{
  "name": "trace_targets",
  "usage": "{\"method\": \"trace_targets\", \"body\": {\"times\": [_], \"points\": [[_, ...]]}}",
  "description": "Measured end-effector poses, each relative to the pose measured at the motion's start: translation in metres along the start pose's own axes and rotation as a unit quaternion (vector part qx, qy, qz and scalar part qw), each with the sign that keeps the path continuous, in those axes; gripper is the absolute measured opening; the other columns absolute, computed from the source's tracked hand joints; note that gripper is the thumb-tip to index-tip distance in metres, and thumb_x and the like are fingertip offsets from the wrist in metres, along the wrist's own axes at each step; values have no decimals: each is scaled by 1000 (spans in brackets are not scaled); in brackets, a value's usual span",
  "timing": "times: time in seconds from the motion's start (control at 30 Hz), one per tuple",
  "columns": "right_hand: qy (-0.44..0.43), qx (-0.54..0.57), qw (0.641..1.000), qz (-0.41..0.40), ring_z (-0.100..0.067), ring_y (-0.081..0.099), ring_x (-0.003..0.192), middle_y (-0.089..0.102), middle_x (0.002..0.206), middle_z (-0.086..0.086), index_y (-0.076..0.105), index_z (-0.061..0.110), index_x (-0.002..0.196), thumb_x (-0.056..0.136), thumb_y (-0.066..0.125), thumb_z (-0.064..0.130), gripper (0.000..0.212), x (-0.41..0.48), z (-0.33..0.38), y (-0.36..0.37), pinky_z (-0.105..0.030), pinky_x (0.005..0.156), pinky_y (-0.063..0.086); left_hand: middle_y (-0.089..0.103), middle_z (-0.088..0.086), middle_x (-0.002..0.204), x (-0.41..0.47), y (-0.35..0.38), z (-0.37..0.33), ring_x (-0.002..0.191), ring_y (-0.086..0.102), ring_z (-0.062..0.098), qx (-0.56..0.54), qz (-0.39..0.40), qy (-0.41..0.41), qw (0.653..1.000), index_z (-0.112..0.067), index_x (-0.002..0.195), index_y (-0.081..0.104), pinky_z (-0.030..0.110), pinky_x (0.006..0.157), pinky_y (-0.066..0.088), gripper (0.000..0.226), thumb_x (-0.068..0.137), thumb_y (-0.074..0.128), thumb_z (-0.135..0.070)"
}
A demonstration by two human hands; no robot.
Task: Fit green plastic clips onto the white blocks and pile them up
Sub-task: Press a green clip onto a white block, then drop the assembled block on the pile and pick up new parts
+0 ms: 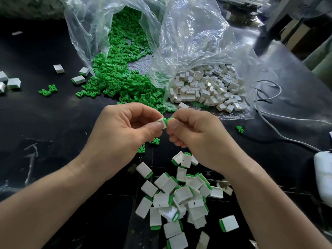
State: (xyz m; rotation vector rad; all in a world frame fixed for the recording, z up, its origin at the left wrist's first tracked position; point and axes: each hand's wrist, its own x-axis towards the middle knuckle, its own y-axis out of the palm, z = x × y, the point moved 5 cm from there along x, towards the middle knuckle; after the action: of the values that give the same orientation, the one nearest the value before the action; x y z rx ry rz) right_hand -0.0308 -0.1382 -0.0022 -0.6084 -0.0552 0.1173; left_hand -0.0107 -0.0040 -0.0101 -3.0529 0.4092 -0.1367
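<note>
Green clip (168, 120), small and branched, is pinched between thumb and forefinger of the right hand (195, 137). It sits right against the end of a white block (162, 122), which the left hand (124, 130) pinches the same way. Both are held above a black table (53, 123). The two parts look light, rigid and smooth, so either could slip or spring away if squeezed off-centre. Holding the block by its flat faces and the clip by its wide end seems safest. Below the hands lies a loose pile of fitted blocks (181, 196). Beyond the hands, clear bags spill loose clips (115, 76) and bare blocks (206, 88).
</note>
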Motion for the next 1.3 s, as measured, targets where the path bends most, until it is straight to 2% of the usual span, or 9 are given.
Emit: {"method": "trace_targets", "body": {"times": [0.07,0.17,0.33,0.4,0.5,0.67,0.83,1.07,1.3], "points": [[-23,-31,999,6,-24,57,70,59,64,-2,53,13,67,90,52,16,23,-1,4,0,-42,68,49,69,2,64,0,-1,-2,55,65,11,-8,7,-1,1000,-21,78,68,21,56,55,21,58,69,-22],[-53,-95,994,27,-22,50,66,57,67,-8,53,7,71,89,51,14,20,-3,8,1,-39,65,42,69,-3,67,0,-2,-6,59,67,13,63,31,22,997,-30,92,63,25,62,57,33,62,73,-18],[-76,-193,977,56,-22,46,67,52,67,-2,51,11,72,90,51,15,18,-6,11,6,-38,62,39,69,-3,70,-2,3,-6,62,65,19,140,63,44,987,-35,96,59,33,63,56,44,67,76,-7],[-64,-134,988,34,-23,51,64,55,64,-4,55,9,71,89,54,17,20,-6,11,1,-39,59,43,69,-1,67,0,2,-6,57,65,14,56,61,23,996,-28,95,61,23,57,55,39,61,75,-13],[6,101,994,33,-18,61,62,63,63,1,61,13,70,82,53,39,29,-4,5,-4,-28,57,51,68,-1,64,3,-1,-7,57,65,8,-55,37,2,998,-22,91,63,17,56,52,38,53,70,-21],[125,309,935,119,-16,63,68,68,74,-4,63,10,80,70,33,60,59,-4,-5,12,-24,59,47,67,-7,63,2,0,-10,58,60,1,-85,29,23,996,-21,90,64,12,57,49,36,55,68,-21],[151,451,864,166,-11,57,60,62,65,-1,66,14,71,71,37,55,50,-5,4,32,-21,53,41,67,-4,63,-2,6,-11,51,58,4,-121,42,28,991,-18,91,63,17,48,49,32,60,66,-13],[173,472,851,150,-9,43,51,49,58,2,61,18,60,70,38,53,44,-6,4,39,-20,47,36,66,3,65,-4,9,-10,48,56,12,-123,50,34,991,-15,97,63,25,48,50,37,60,67,-12],[180,494,831,181,-9,40,53,46,60,3,52,15,74,73,37,51,39,-6,7,39,-22,53,33,68,0,69,-3,6,-11,48,58,10,-126,40,35,991,-16,95,64,21,48,49,43,55,78,-10]]}}
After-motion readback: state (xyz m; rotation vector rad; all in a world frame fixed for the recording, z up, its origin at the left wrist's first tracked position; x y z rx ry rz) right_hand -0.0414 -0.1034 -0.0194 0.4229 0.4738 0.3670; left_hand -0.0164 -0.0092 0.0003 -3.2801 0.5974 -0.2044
